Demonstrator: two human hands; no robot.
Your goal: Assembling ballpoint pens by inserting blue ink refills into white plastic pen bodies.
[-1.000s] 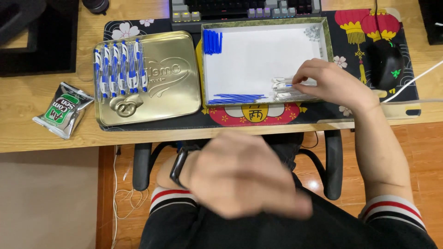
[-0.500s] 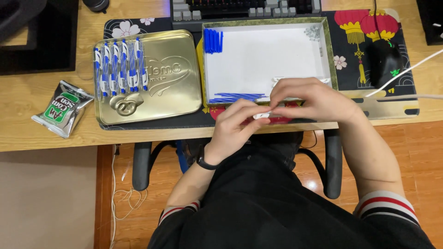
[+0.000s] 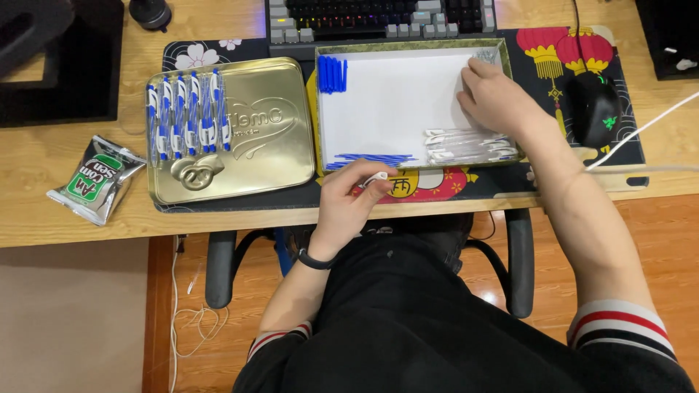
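Nearest, black clothing and striped cuffs over a chair, above an orange floor. At the worktop (image 3: 65, 218) edge, left hand (image 3: 348, 204), a black band at its wrist, grip closed round a white pen barrel (image 3: 376, 177), thumb and fingertips pinching it, long axis roughly left to right, tip toward the tray. Just beyond, a shallow white-lined tray (image 3: 393, 102) with a greenish rim: thin blue refills (image 3: 368, 158) lying flat along the near wall, clear-and-white pen barrels (image 3: 470, 145) bundled at the near right, all running left to right. Blue caps (image 3: 333, 74) stacked in the far left corner, small silvery springs (image 3: 486, 55) in the far right corner. Right hand (image 3: 495, 98) laid palm down over that far right part, fingers curled toward the springs, well apart from the left hand; grip hidden under the palm, hold impossible to tell. Left of the tray, a glossy gold tin lid (image 3: 240, 131) carrying assembled blue-and-white pens (image 3: 186, 113) side by side, long axes near to far. Further left, a crinkled green snack packet (image 3: 95, 178). Farthest, a keyboard (image 3: 378, 18) and, to the right, a black mouse (image 3: 593, 105) on a patterned mat (image 3: 437, 185).
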